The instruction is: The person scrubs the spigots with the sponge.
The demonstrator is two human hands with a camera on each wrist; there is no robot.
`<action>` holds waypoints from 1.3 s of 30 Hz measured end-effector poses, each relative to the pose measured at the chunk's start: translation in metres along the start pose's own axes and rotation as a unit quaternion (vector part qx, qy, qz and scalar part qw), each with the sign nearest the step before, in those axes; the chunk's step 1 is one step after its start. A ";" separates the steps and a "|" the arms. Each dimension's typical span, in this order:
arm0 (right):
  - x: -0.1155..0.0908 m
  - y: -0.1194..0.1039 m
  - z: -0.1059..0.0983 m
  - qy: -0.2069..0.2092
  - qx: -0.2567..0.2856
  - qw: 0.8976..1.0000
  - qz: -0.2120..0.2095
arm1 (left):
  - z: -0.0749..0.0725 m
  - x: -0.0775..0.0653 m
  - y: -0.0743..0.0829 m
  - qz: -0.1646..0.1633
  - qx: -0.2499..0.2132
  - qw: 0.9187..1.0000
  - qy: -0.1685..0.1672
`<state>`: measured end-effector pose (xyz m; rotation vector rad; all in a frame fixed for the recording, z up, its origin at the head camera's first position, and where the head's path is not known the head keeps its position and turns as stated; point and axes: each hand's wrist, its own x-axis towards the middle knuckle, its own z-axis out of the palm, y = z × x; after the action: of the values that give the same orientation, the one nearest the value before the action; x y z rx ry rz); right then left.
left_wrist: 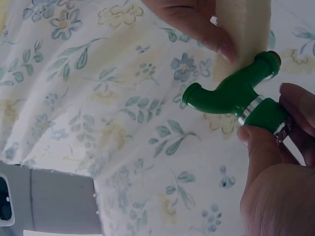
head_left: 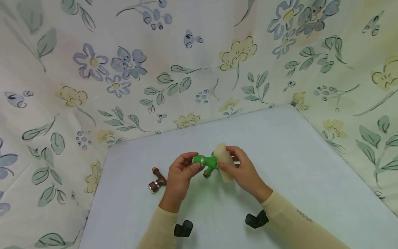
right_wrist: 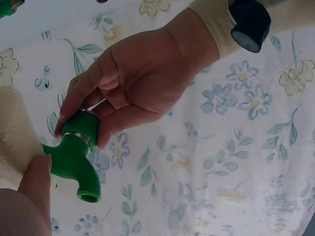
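Note:
My left hand (head_left: 180,176) pinches the knob of a green plastic tap (left_wrist: 229,93) between thumb and fingers, holding it above the table. The spout and the other branch of the tap (right_wrist: 74,160) point away from the knob. A pale beige sponge (head_left: 223,160) is held by my right hand (head_left: 245,171), thumb on the near side, against the tap's body. In the head view, a green piece (head_left: 208,172) with a brass-coloured end shows under the tap; whether it belongs to the same tap I cannot tell.
To the left of my left hand lies a brown tap (head_left: 158,181) on the white-covered table (head_left: 130,162). Another green piece (right_wrist: 7,8) with a brass thread shows in a corner of the right wrist view. Floral curtain (head_left: 186,86) encloses the table's back and sides.

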<state>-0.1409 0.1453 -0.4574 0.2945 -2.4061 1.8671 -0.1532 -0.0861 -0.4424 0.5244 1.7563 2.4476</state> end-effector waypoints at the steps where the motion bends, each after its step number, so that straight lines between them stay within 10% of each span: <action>1: -0.001 -0.001 0.001 -0.002 0.005 1.000 0.001 | 0.000 0.000 0.000 0.001 0.002 1.000 0.002; 12: -0.007 -0.013 0.004 -0.046 0.081 0.996 -0.001 | -0.003 0.002 -0.009 -0.002 -0.009 1.000 0.019; 21: -0.008 -0.025 0.000 -0.120 0.213 0.969 -0.029 | 0.000 0.003 -0.013 -0.046 -0.007 0.998 0.039; 31: -0.014 -0.050 0.002 -0.076 0.152 0.984 -0.055 | 0.014 0.000 -0.003 -0.075 0.171 0.982 -0.027; 39: -0.017 -0.058 0.007 -0.036 0.061 0.993 -0.095 | 0.018 -0.002 -0.005 -0.069 0.163 0.983 -0.048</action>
<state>-0.1122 0.1269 -0.4071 0.5877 -2.2185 1.9505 -0.1462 -0.0682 -0.4424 0.5149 2.0862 2.0201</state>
